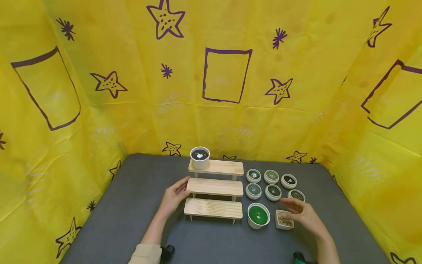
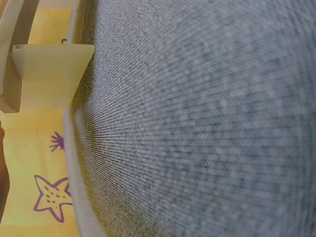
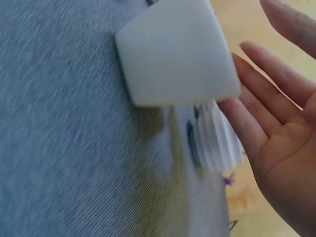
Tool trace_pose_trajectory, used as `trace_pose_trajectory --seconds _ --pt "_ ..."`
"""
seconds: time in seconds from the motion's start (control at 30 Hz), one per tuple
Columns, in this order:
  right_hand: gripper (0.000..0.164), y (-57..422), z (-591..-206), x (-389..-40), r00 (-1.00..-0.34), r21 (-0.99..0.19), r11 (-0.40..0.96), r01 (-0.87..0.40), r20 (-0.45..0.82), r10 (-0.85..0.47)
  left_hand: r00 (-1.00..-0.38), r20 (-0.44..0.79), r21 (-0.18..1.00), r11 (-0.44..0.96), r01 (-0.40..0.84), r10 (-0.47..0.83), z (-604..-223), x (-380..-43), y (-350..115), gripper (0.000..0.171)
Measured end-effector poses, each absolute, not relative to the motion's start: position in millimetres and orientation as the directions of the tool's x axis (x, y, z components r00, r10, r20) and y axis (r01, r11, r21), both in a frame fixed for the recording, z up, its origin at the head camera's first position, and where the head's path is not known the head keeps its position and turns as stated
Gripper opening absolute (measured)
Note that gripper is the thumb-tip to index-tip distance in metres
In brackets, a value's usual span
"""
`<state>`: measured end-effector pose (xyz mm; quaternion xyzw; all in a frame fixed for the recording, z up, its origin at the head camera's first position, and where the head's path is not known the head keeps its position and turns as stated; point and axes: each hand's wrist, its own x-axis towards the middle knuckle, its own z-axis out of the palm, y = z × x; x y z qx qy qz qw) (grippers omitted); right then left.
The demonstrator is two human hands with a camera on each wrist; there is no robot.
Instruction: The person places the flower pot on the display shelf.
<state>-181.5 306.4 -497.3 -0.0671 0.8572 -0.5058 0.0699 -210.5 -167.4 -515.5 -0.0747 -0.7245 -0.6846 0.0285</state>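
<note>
In the head view, we see the left grip (image 1: 173, 198) with thumb and fingers apart, touching the left end of the middle shelf (image 1: 215, 187); to its left, open desk (image 1: 132, 220) runs to a slanting edge. The bottom shelf (image 1: 214, 208) lies nearer us than that contact, and the top shelf (image 1: 224, 167) farther off, close to the back edge. The right grip (image 1: 304, 216) also has its thumb and fingers apart, at the right side of the square cup (image 1: 284, 225); we have open desk to its right, and between the two forearms. Speckled brown and white bits fill the square cup. Left of it, near the right grip, the green-filled cup (image 1: 255, 223) stands upright; beyond the fingers sit six small round jars (image 1: 273, 198) with green, dark or brownish contents. Farther from the left grip, the tall white cup (image 1: 200, 165) on the top shelf holds something dark with a white patch. In the left wrist view, only a sliver of the grip shows, near a shelf end whose pale leg (image 2: 54, 74) meets the desk. In the right wrist view, the fingers lie beside the square cup's wall; we cannot tell whether they touch it.
</note>
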Motion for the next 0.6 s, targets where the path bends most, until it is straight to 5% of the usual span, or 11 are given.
trace_pose_trajectory --seconds 0.6 --pt "0.058 327.9 -518.7 -168.8 -0.928 -0.935 0.322 -0.149 0.019 -0.372 -0.988 0.144 0.988 0.041 0.147 0.064 -515.9 -209.2 -167.1 0.057"
